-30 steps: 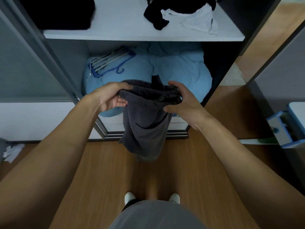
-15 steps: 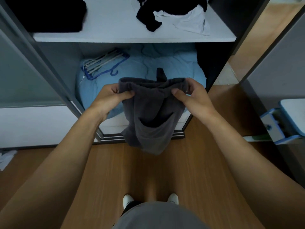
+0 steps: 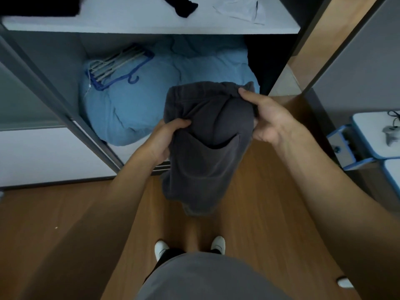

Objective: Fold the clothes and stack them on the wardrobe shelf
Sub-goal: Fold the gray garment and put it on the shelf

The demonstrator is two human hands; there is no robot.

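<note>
Head view, stage: by my reckoning the fold is only half made. The dark grey fleece shorts [image 3: 207, 152] hang in mid-air in front of the open wardrobe and are not yet on any shelf.
Left fingers: the fingers [image 3: 180, 124] of the left hand [image 3: 165, 141] are curled and bunch the cloth's left edge partway down. The thumb is hidden behind.
Right fingers: the right hand [image 3: 267, 121] pinches the waistband's right corner, thumb lying along the front. The other fingers are tucked behind the fabric, mostly out of sight.
Shorts: waistband uppermost, a pocket mouth gaping at the front, legs dangling over the brown wooden floor [image 3: 65, 234].
Shelf: the white wardrobe shelf [image 3: 140, 20] sits above and beyond both hands, well apart from the shorts.
On it: a crumpled black garment [image 3: 183, 8] and a crumpled white garment [image 3: 240, 7] lie unfolded. A dark pile [image 3: 39, 5] at far left is too blurred to judge.
Left to do: finish these shorts, shelve them, then likely fold the two loose pieces.
Below: pale blue bedding [image 3: 134, 109] with blue hangers [image 3: 116, 70] on top.
</note>
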